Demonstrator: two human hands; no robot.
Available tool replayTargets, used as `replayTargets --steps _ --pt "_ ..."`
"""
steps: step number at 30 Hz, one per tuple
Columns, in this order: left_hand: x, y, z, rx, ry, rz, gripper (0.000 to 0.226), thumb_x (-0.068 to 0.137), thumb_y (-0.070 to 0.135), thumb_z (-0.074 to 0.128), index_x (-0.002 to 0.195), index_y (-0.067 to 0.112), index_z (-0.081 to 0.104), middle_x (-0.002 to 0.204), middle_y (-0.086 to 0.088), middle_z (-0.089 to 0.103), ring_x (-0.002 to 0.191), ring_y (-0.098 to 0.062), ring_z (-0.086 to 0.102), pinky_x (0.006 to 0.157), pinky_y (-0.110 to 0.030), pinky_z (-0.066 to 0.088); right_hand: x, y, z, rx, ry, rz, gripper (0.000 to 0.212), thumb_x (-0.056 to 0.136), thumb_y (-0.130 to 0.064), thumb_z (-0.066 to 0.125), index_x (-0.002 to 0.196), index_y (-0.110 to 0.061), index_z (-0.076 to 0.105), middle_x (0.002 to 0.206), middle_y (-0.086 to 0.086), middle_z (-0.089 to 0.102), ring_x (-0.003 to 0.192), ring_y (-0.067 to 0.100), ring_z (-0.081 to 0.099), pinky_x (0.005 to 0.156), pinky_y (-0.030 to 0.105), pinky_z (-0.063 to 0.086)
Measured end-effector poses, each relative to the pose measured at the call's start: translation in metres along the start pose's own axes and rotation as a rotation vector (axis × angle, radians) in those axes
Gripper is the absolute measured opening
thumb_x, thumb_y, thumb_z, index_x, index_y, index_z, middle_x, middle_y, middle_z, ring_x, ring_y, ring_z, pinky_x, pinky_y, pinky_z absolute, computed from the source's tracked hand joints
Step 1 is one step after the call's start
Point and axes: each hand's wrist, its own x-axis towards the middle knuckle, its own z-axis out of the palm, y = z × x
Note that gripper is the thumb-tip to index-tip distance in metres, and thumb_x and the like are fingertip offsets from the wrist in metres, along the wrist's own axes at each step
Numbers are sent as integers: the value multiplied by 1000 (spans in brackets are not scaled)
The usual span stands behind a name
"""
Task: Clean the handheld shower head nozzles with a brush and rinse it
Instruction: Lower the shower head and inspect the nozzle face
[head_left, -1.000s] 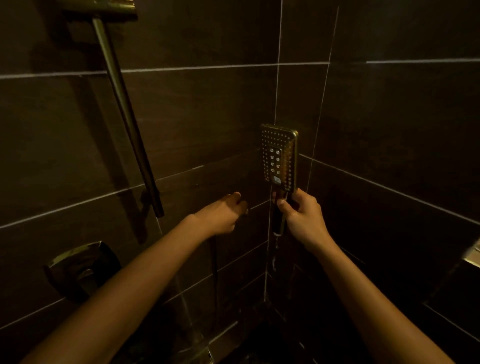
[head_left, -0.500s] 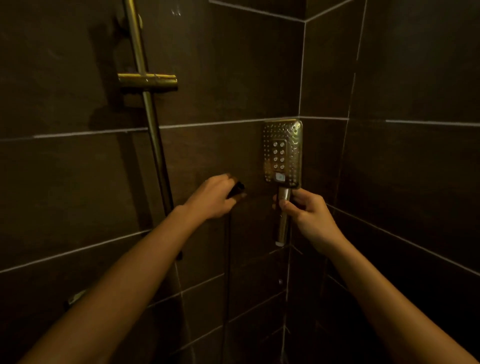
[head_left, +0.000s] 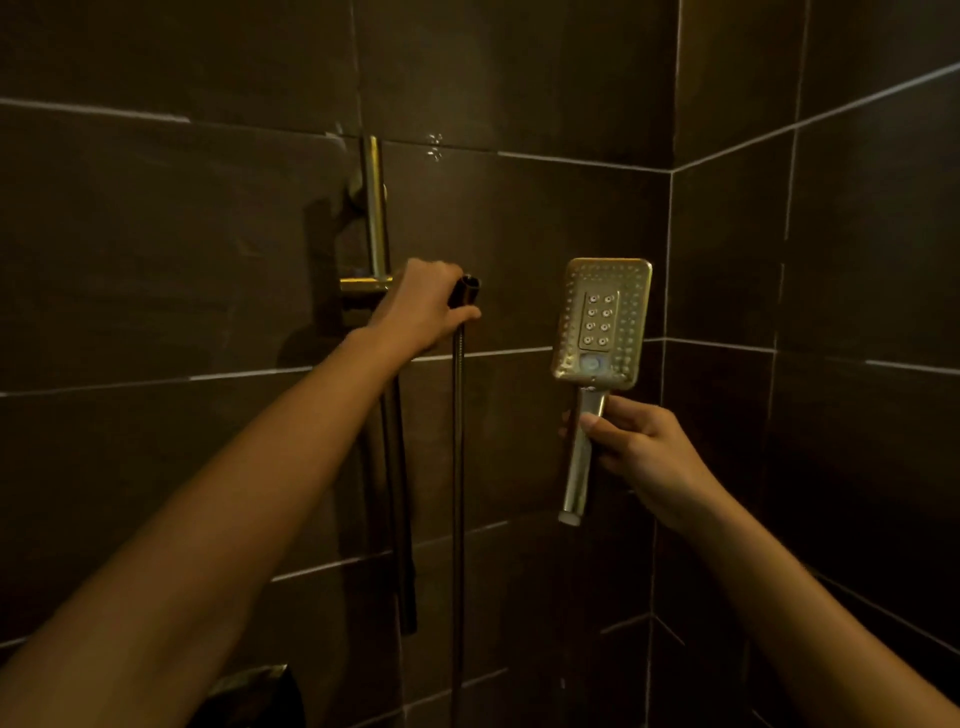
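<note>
A gold rectangular shower head (head_left: 602, 322) stands upright with its nozzle face toward me, detached from its hose. My right hand (head_left: 644, 452) grips its handle just below the head; the handle's open end points down. My left hand (head_left: 423, 306) is closed around the end fitting of the dark shower hose (head_left: 457, 467), raised beside the gold bracket (head_left: 366, 285) on the slide rail. The hose hangs straight down from that hand. No brush is in view.
A gold slide rail (head_left: 375, 208) runs vertically on the dark tiled wall left of the hose. A metal valve fixture (head_left: 254, 675) shows at the bottom edge. The tiled corner (head_left: 667, 364) lies right of the shower head.
My left hand has lifted the hose end up to the rail bracket. The right hand and shower head have stayed near the corner while the view tilted upward.
</note>
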Motion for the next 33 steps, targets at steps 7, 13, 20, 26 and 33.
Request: replayTargets --steps 7,13,20,26,33 --pt "33 -41 -28 -181 67 -136 47 81 26 81 122 10 65 116 -11 68 110 -24 65 94 -38 56 7 -12 10 -43 7 -37 21 102 -7 54 113 -11 72 106 10 78 101 20 75 81 29 59" --pt "61 -43 -35 -247 129 -153 45 79 28 83 116 10 66 108 -10 69 102 -23 65 88 -36 56 15 -14 23 -14 -19 -27 24 100 -8 55 116 -17 71 109 2 79 101 15 76 83 35 57" --pt "66 -44 -23 -386 112 -214 46 82 27 80 122 12 62 117 -8 62 104 -18 60 87 -31 54 16 -4 29 3 31 -15 24 101 -8 56 115 -17 73 111 3 78 105 19 75 92 47 56" --pt "62 -41 -13 -365 95 -254 44 85 24 78 124 12 61 120 -10 57 107 -19 56 91 -32 50 17 -3 33 11 43 -10 25 101 -8 54 117 -18 71 109 2 79 101 17 76 81 34 56" --pt "51 -48 -3 -303 32 -259 46 84 22 78 127 19 63 126 -12 62 117 -29 61 97 -44 56 13 2 31 -33 35 -1 26 102 -6 54 119 -14 71 111 7 79 104 20 76 77 31 60"
